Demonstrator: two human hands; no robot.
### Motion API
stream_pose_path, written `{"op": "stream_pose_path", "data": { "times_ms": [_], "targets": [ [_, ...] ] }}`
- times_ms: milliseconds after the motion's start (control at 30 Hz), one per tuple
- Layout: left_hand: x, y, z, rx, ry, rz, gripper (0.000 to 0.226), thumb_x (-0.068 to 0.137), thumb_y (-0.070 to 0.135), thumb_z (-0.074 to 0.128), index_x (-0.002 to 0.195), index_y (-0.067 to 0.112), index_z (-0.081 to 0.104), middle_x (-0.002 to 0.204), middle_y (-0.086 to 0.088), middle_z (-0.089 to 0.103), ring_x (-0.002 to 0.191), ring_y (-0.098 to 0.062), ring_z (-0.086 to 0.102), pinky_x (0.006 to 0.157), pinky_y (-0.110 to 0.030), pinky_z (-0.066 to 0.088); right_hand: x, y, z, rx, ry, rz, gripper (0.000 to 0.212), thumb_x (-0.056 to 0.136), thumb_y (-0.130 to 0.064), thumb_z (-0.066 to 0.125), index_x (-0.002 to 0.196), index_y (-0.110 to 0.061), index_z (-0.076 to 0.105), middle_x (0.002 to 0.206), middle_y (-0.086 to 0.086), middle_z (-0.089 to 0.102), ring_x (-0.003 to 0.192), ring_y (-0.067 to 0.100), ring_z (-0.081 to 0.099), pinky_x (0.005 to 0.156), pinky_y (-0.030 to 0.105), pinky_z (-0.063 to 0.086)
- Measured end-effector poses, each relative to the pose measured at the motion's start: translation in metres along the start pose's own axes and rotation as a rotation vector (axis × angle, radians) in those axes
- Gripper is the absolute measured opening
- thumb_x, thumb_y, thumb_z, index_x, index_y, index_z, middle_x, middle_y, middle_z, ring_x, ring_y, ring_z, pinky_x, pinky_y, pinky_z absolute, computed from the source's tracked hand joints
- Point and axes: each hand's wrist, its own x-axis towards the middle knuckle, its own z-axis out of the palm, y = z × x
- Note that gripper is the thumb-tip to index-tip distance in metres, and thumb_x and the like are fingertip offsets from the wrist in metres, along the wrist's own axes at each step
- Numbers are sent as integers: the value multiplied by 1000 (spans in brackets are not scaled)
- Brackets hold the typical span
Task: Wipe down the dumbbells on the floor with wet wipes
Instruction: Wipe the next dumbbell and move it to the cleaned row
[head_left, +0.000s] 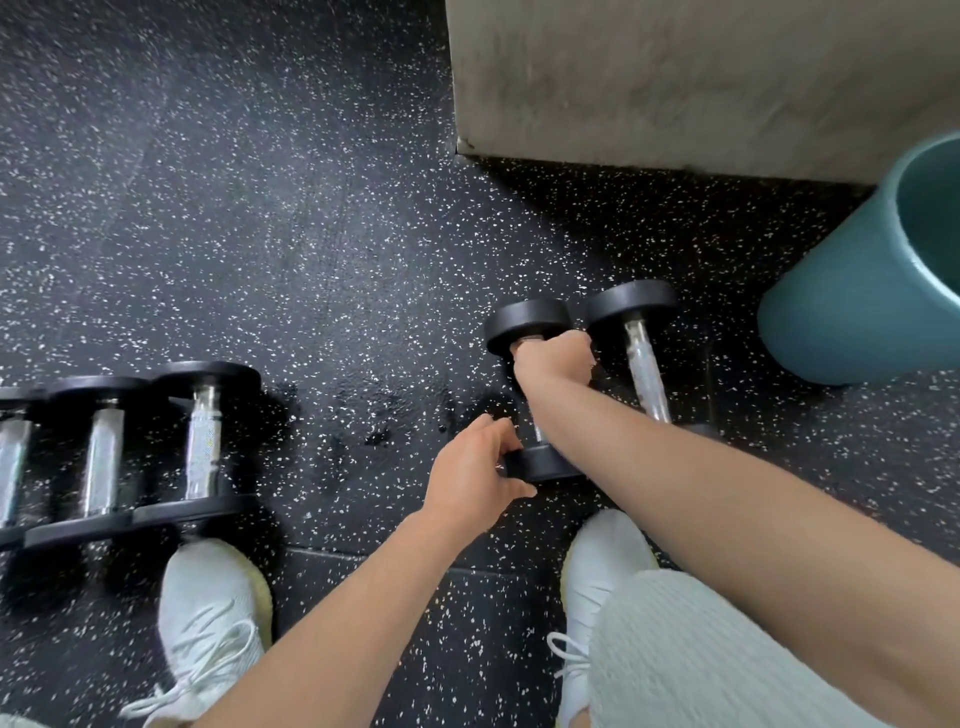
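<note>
Dumbbell (529, 322) laid near-to-far; handle gripped by right hand (553, 358) at far head, near head pinched by left hand (475, 467).

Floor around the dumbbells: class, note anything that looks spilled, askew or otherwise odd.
A glossy, wet-looking patch lies on the floor between the row of dumbbells at the left and the dumbbell gripped by the left hand and right hand. It shines where the rest is matt. Nothing else stands out.

Soft, even light, fairly bright, throws only faint shadows on the speckled floor (260, 234) (a wet patch (384, 410) shines dully mid-frame). The chrome dumbbell handles (203, 441) glare and smear slightly; wide-angle distortion bends the edges.
</note>
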Motion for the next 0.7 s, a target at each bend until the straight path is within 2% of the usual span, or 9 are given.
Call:
{"op": "stream_pose_path", "data": {
  "times_ms": [100, 200, 300, 400, 467, 567, 633, 700],
  "targets": [
    [-2, -6, 1, 0, 4, -1, 50, 66, 34, 98, 99, 25, 61, 98, 12, 56, 88, -16, 60, 77, -38, 51, -11, 3, 7, -35, 54, -54, 46, 86, -20, 73, 124, -6, 50, 125, 18, 66, 114, 39, 65, 92, 44, 53],
    [-3, -10, 3, 0, 12, 11, 50, 68, 37, 97, 101, 25, 61, 99, 12, 57, 88, -15, 60, 78, -38, 52, 5, 7, 3, -27, -44, -47, 44, 81, -24, 76, 118, -8, 57, 115, 14, 70, 102, 34, 68, 85, 40, 56],
    [-2, -9, 5, -2, 11, 30, 49, 70, 39, 96, 103, 24, 63, 97, 13, 55, 87, -14, 58, 76, -36, 50, 25, 13, -8, 70, -210, -31, 46, 70, -23, 87, 107, -7, 66, 100, 10, 73, 88, 28, 70, 82, 39, 59],
    [1, -4, 6, -2, 14, 58, 48, 71, 40, 95, 102, 25, 62, 97, 11, 55, 86, -14, 58, 76, -37, 50, 39, 17, -16, 268, -431, 40, 42, 76, -10, 85, 111, 4, 67, 93, 15, 77, 87, 29, 76, 78, 38, 60],
    [1, -2, 6, 18, 9, 66, 47, 72, 40, 94, 102, 25, 62, 98, 10, 55, 87, -14, 57, 76, -37, 49, 42, 16, -23, 354, -621, 103, 36, 88, -7, 76, 117, 9, 65, 98, 18, 77, 89, 27, 76, 75, 37, 59],
    [1, -2, 4, 36, 11, 76, 46, 73, 40, 93, 101, 25, 60, 99, 10, 55, 89, -15, 56, 76, -36, 47, 48, 17, -33, 397, -792, 147, 22, 96, -8, 66, 114, 4, 66, 111, 20, 73, 100, 25, 74, 87, 39, 56],
    [0, -2, 5, 37, 14, 72, 46, 73, 40, 93, 101, 25, 60, 98, 10, 55, 88, -14, 55, 74, -35, 46, 45, 16, -35, 409, -800, 145, 19, 97, -7, 65, 112, 4, 66, 111, 20, 74, 100, 25, 74, 85, 37, 58],
    [0, -3, 6, 36, 22, 67, 46, 72, 39, 93, 101, 25, 59, 97, 11, 54, 87, -14, 55, 72, -34, 45, 41, 18, -26, 403, -685, 132, 20, 94, -6, 68, 110, 6, 67, 103, 19, 76, 88, 23, 77, 69, 34, 59]
  ]
}}
